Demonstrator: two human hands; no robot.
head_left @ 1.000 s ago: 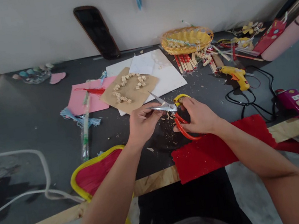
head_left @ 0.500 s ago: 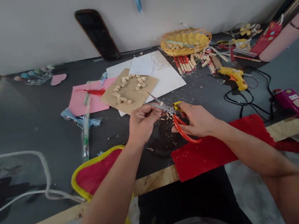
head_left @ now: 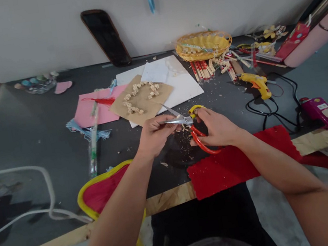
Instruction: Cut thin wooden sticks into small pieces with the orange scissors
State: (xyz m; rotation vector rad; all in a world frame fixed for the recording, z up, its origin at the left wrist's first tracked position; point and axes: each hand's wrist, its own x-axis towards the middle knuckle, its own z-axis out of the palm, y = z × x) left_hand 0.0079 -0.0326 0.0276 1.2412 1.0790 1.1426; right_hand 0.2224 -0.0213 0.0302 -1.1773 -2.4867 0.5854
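My right hand (head_left: 218,127) grips a pair of scissors (head_left: 187,120) with one red and one yellow handle loop. The blades stand apart and point left. Between them shows the tip of a small pale piece (head_left: 178,116), pinched by the closed fingers of my left hand (head_left: 156,134); most of it is hidden. Small pale cut bits and crumbs lie on the dark tabletop (head_left: 159,177) beneath the blades. Just beyond, a brown paper square (head_left: 145,101) carries a curved row of pale little clusters (head_left: 132,107).
White sheets (head_left: 189,86) and pink paper (head_left: 79,115) lie behind. A yellow basket (head_left: 205,47), red-and-pale sticks (head_left: 202,70) and a corded glue gun (head_left: 257,84) sit right. Red cloth (head_left: 229,170) covers the front edge. A phone (head_left: 106,37) leans on the wall.
The scissors' handles have spread a little, with the yellow loop lifting away from the red one. My left hand has shifted slightly, still pinching the pale piece by the blades.
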